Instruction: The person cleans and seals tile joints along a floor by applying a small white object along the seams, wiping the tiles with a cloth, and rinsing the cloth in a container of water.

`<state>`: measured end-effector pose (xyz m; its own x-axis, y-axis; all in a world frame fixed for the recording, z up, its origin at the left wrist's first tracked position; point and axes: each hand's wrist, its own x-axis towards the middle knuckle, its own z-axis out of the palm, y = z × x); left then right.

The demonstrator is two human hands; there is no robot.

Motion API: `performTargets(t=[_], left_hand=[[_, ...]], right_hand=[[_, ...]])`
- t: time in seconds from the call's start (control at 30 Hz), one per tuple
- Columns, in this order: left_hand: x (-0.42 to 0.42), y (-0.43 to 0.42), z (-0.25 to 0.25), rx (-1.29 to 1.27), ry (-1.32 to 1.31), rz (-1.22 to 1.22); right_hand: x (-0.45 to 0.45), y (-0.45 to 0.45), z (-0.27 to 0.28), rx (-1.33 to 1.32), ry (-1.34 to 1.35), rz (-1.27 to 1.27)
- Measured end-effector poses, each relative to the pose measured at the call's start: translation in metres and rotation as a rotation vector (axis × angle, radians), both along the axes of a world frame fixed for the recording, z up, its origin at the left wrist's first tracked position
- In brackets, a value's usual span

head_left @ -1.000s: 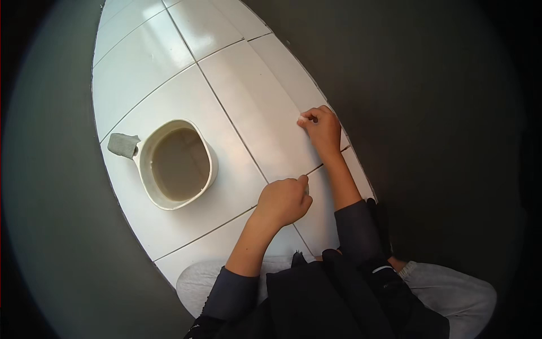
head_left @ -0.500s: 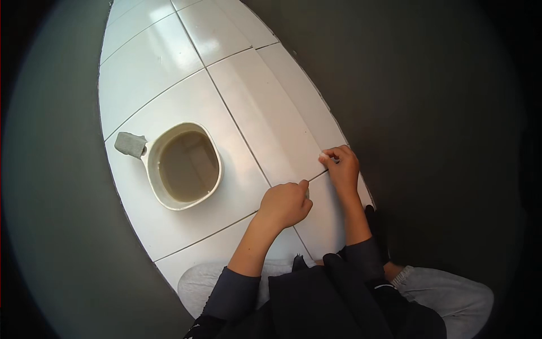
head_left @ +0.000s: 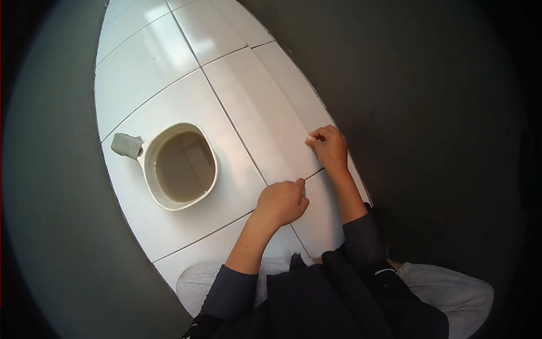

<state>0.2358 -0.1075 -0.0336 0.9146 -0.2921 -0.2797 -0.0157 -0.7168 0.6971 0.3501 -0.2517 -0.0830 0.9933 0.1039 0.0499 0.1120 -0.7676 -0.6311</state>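
My right hand (head_left: pixel 329 148) pinches a small white piece (head_left: pixel 310 137) between thumb and fingertips, against the white tiles near their right edge. The piece touches or sits just over a faint pale seam running along the tiles. Lower and to the left, my left hand (head_left: pixel 282 202) is closed close to the tile surface, its index finger pointing forward. A sliver of something pale shows at its fingers, too hidden to name. Left of both hands stands a white dipper (head_left: pixel 149 179) holding murky brownish water (head_left: pixel 186 166). A grey block or folded cloth (head_left: pixel 126 146) lies over its handle.
Large white tiles (head_left: pixel 226 186) with dark joints form a long surface, narrowing away from me. Dark grey ground (head_left: pixel 429 141) lies on both sides. My crossed legs in grey trousers (head_left: pixel 451 288) are at the near end.
My right hand has moved forward and slightly left along the pale seam, still pinching the white piece. My left hand stays nearly in place. The whole view has shifted slightly.
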Motion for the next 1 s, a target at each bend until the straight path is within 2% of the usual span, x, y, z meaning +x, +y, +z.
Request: performTargets(t=[0.13, 0.43, 0.6, 0.7, 1.0], left_hand=[[-0.001, -0.001, 0.002, -0.013, 0.002, 0.004], [0.001, -0.002, 0.008, 0.065, 0.056, -0.035], [0.002, 0.001, 0.008, 0.065, 0.068, -0.028], [0.001, -0.001, 0.011, 0.046, 0.069, -0.023], [-0.001, -0.004, 0.0, 0.028, 0.031, -0.021]], right_hand=[[-0.051, -0.033, 0.002, 0.04, 0.009, -0.046], [0.002, 0.005, -0.002, 0.086, -0.022, -0.026], [-0.036, -0.029, -0.002, 0.046, -0.012, -0.025], [-0.054, -0.043, -0.003, 0.111, 0.019, -0.075], [-0.004, -0.003, -0.005, 0.091, -0.036, -0.027]])
